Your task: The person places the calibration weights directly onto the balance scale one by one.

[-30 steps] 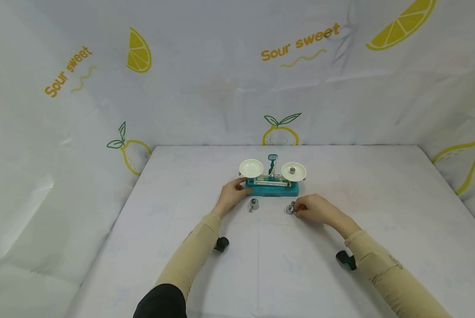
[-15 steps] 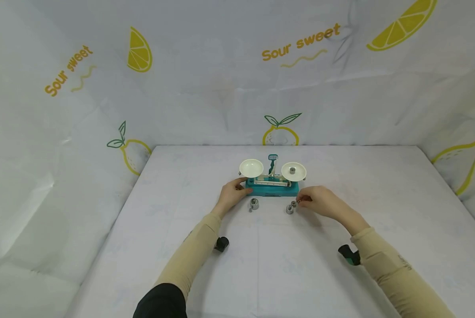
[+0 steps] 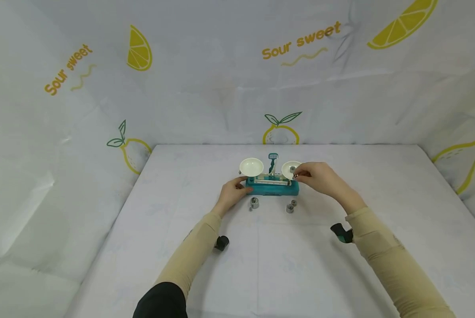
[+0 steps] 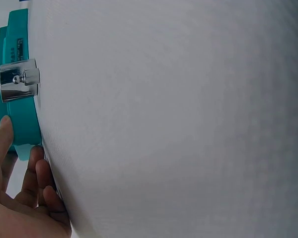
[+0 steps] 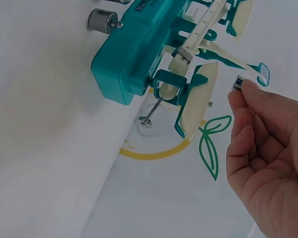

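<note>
1. Up from beside the loose weights, the right hand (image 3: 320,176) has moved to the front edge of the right-hand pan (image 3: 286,170). Its grip pinches a small metal weight (image 5: 237,83) between thumb and finger; the other fingers are curled in.
2. That brings the held weight close to the pan, and it does not look released; whether it touches the dish, I cannot tell. One weight (image 3: 292,169) already stands there, so I judge the loading of this pan to be under way.
3. Steadying the balance, by the look of it, the left hand (image 3: 231,193) holds the left end of the green base (image 3: 272,189), thumb in front. That hold is unchanged.
4. Opposite, the left-hand pan (image 3: 251,167) bears nothing visible.
5. Before the base, a pair of weights (image 3: 290,208) and another pair (image 3: 254,202) remain on the tabletop (image 3: 277,274).
</note>
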Demonstrator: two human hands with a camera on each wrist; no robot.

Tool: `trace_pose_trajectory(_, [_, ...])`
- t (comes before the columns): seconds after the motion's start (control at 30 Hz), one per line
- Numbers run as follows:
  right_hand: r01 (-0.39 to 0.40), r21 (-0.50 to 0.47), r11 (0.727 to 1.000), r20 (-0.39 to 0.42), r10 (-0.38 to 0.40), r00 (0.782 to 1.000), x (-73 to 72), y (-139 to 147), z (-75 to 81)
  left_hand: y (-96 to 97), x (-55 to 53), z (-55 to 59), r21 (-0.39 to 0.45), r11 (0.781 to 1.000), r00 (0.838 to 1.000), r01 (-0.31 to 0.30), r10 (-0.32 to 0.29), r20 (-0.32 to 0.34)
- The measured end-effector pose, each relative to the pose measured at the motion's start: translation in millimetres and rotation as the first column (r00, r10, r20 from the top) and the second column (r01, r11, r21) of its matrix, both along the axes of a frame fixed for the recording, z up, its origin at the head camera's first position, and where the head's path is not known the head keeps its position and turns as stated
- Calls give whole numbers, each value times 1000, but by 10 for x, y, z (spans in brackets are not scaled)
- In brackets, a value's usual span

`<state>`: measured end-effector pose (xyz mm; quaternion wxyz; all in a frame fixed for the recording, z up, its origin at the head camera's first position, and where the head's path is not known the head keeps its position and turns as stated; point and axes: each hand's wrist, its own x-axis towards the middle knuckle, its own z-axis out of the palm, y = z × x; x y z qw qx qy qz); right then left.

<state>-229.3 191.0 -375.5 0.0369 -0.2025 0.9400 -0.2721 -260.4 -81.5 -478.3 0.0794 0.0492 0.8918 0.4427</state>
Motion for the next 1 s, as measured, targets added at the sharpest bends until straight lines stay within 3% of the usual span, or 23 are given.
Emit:
trace_pose_trajectory(0.43, [51,6,999,8,-51,999,-219,-123,-91,-1,-6,21,6,1000,1000,4,-4,13])
trace_pose_trajectory(1.0, [55,53,997,20,-56,998,-290,-209,-131,-5,-8,-17,-5,1000,1000,-1,1,11])
